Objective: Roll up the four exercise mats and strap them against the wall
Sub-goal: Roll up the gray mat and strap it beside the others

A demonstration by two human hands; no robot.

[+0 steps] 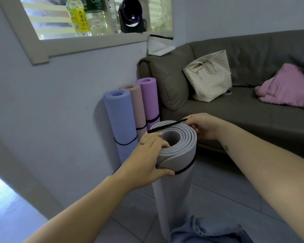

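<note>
1. A rolled grey mat (178, 151) stands upright on the floor (218, 199) at centre frame, its spiral end facing up.
2. The left hand (147, 160) grips the roll's top left edge, with the fingers curled over the rim and the thumb along the side.
3. The right hand (203, 126), just right of the roll's top, pinches a black strap (167, 125) that stretches across the far rim.
4. A thin black band (185, 170) circles the roll just below the top, next to the left thumb.
5. Left of centre, a blue mat (119, 120), a pink mat (138, 106) and a purple mat (148, 99) stand rolled side by side against the wall (60, 102), each with a black loop round it.
6. A sofa (253, 120) fills the right of the frame, carrying a tote bag (211, 76) and a pink cloth (284, 90).
7. Jeans (209, 232) show at the bottom edge.
</note>
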